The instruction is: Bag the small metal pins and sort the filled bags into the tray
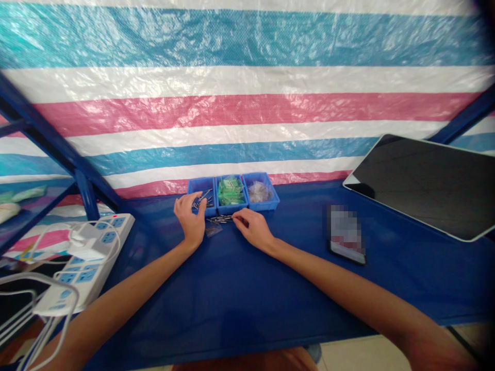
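Note:
My left hand (190, 219) reaches over the left blue bin (210, 210), its thumb and index finger apart above slim metal pieces (208, 200) that look like screws or pins. In front of the bins, a small pile of similar metal pieces (219, 219) lies on the table, beside a small clear plastic bag (213, 230). At the right end of this pile, my right hand (253, 228) pinches what appears to be one slim metal piece; its fingertips partly hide it. Green packets (231, 191) fill the middle bin, and clear plastic bags (259, 192) the right one.
A phone (348, 234) lies on the blue table (232, 299) to the right, near a large dark-screened panel with a white edge (429, 185). At left are a power strip (110, 242) with white cables and a blue metal frame (87, 190). Behind hangs a striped plastic sheet (247, 113).

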`<state>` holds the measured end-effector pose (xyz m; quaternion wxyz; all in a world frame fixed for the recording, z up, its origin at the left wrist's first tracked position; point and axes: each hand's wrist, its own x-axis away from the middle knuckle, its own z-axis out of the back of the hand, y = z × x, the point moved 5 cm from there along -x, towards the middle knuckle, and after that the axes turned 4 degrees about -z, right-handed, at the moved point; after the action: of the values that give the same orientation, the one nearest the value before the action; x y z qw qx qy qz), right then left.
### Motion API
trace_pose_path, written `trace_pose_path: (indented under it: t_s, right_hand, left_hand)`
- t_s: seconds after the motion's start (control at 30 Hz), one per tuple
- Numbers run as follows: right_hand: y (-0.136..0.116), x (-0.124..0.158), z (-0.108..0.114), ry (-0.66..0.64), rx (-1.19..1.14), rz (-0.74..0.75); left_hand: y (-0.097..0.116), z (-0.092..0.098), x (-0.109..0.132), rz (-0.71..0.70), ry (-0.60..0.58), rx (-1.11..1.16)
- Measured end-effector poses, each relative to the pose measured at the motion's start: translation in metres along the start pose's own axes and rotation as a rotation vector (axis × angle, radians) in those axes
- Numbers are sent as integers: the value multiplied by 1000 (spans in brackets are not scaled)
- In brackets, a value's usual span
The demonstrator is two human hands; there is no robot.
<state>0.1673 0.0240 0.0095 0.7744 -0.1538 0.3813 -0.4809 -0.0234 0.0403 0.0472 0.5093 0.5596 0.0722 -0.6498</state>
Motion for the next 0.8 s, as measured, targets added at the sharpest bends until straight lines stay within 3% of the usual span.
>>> trace_pose_path:
  t_s: [0.33,0.57,0.8]
  right_hand:
    - [-3,2,-14,-213,313,-5]
    - [-5,4,-13,-215,369,-1]
    - [-5,3,-10,-209,451,-64]
  left_hand:
    - [17,-3,7,-92,-82,34]
    - [22,-4,11,-185,-149,107]
    - [23,-5,12,-185,-173,139]
